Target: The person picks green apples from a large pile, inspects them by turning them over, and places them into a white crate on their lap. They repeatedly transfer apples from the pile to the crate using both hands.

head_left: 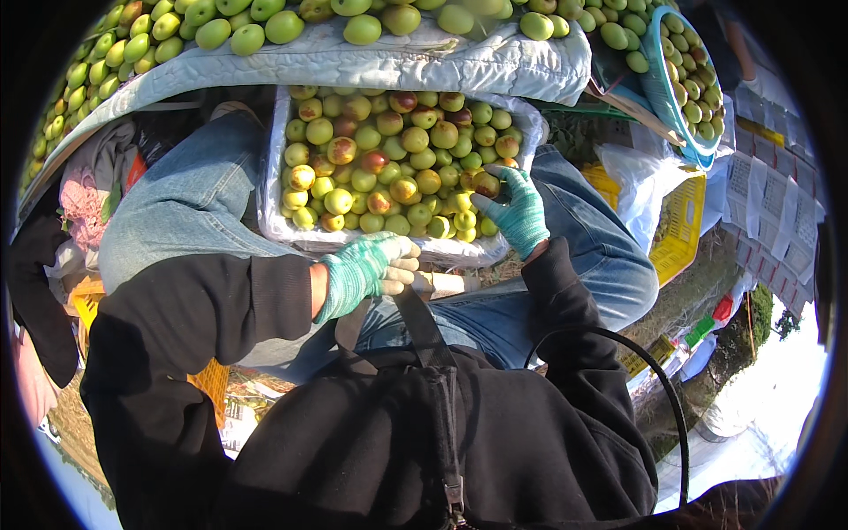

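Between my knees stands a box lined with clear plastic, full of green and reddish-brown jujubes. My right hand, in a green-striped glove with pale fingertips, is at the box's right side. Its thumb and fingers close around a brownish jujube among the others. At the near rim is my left hand, gloved alike, above a dark strap hanging from my front. Its fingers are loosely apart, and nothing shows in them.
Beyond the box, a padded cloth edge borders a large heap of jujubes. A blue basket of jujubes stands at the far right, above a yellow crate. Grey crates are stacked farther right. A black cable loops beside my right arm.
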The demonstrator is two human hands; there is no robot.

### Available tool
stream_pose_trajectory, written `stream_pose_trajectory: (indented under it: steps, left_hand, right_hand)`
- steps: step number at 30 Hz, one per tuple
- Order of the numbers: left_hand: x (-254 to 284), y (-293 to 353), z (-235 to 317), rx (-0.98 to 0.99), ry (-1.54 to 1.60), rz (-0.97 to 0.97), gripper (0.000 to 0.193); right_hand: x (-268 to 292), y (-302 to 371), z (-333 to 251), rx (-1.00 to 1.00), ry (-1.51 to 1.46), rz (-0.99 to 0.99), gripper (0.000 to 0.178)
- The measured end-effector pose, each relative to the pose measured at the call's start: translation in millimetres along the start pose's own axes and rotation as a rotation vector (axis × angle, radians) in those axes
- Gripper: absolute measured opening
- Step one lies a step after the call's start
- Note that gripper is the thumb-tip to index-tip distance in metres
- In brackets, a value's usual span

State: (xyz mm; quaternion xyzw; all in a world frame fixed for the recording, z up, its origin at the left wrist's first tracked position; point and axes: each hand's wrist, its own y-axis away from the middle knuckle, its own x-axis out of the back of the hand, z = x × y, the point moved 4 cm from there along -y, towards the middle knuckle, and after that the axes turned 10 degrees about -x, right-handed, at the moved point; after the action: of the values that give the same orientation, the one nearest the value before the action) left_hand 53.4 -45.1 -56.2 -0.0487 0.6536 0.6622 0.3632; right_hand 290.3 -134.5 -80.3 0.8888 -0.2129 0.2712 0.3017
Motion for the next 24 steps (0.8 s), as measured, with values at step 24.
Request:
stream_pose_trajectory:
  steps: [24]
  left_hand:
    - [3.6, -0.7, 7.3, -0.362, -0.555, -0.235, 0.027]
  right_hand:
    - [288.4, -77.8, -22.7, 0.286, 0.279, 1.069, 0.038]
